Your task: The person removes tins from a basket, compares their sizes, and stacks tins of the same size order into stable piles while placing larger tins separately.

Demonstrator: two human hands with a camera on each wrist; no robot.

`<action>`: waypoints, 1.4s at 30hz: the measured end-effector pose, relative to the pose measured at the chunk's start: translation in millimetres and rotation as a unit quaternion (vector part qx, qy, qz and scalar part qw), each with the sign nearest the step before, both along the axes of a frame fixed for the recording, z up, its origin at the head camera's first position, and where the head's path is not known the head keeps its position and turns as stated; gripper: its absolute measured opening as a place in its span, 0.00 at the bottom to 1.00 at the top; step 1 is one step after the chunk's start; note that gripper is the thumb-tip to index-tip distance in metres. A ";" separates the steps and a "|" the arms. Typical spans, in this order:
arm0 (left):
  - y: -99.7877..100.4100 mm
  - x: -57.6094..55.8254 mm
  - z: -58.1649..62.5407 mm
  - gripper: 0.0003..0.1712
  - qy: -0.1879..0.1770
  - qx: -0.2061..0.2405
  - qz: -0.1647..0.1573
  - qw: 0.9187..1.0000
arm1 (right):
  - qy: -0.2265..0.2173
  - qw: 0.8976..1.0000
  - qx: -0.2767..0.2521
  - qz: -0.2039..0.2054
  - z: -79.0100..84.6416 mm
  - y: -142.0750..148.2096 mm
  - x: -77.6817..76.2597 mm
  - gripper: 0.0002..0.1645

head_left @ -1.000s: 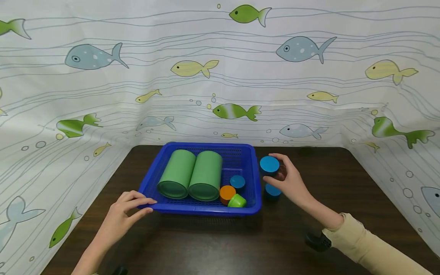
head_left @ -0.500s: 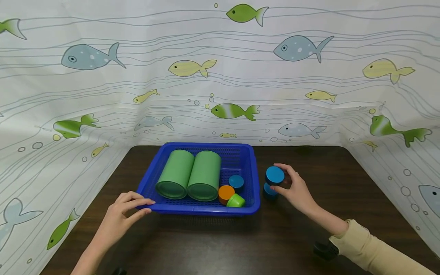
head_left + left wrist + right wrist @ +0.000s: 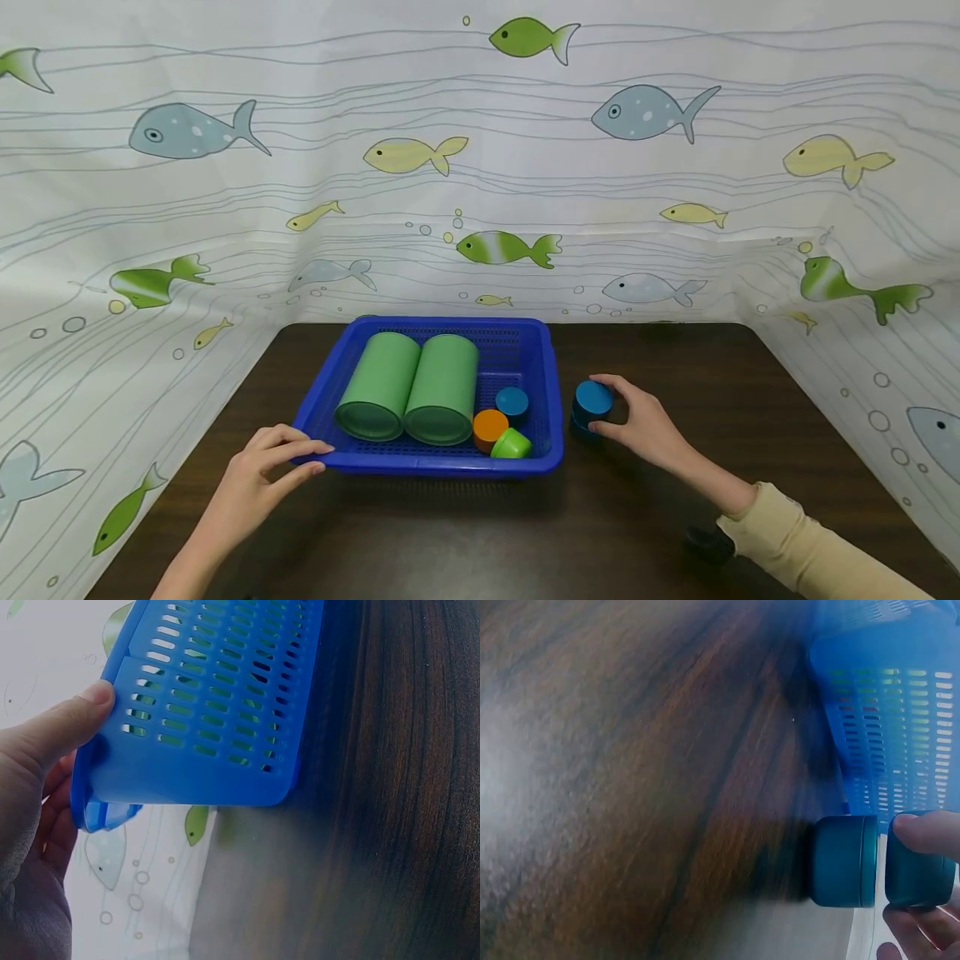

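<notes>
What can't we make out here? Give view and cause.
- Head: most of the lower blue container, behind the upper blue container and right hand.
- Head: the dark object by the sleeve, too dark to identify.
- Left wrist: contents of the blue basket, its wall showing only green patches through slots.
- Right wrist: rest of that hand, cut off by the right edge.

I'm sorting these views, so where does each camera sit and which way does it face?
Head: worn on the head, facing forward and down at the blue basket and table; left hand and right hand show.
Left wrist: on that wrist, facing the basket's slotted side; part of the left hand shows.
Right wrist: on that wrist, facing the upper blue container and lower blue container; part of that hand shows.
Head and right wrist share both containers.
</notes>
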State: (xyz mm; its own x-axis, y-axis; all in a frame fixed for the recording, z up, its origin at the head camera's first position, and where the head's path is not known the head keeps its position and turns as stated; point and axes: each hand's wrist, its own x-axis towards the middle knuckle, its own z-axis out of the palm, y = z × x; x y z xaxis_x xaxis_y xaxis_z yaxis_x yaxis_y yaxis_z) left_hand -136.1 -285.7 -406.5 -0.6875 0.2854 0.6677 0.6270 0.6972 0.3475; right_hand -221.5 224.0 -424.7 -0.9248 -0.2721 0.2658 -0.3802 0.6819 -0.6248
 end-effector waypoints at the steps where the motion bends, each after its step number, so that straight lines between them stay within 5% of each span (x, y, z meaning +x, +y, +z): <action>1: -0.2 0.3 -0.6 0.27 0.001 0.003 -0.002 1.000 | -0.002 1.000 0.004 0.005 -0.4 0.8 -0.6 0.41; 23: 0.7 -0.5 0.4 0.25 -0.015 0.009 0.003 1.000 | -0.013 0.998 0.047 0.039 -1.0 7.8 -7.7 0.42; 42: -0.6 0.1 -2.3 0.25 -0.018 0.016 0.004 1.000 | -0.006 0.999 0.030 0.038 -3.1 10.0 -7.2 0.42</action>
